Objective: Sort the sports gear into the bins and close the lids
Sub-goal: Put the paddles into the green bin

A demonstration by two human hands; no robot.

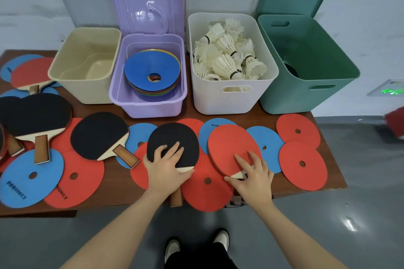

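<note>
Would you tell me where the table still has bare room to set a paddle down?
Bare wood shows only between the cream bin and the black paddle, and along the table front edge. Elsewhere discs and paddles overlap.

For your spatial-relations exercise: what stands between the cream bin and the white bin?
The open purple plastic bin, holding stacked flat cone discs, in the head view.

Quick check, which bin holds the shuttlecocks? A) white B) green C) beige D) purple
A: the white bin, third from the left, is piled with shuttlecocks; the purple bin holds stacked flat discs, and the beige bin looks empty.
</note>
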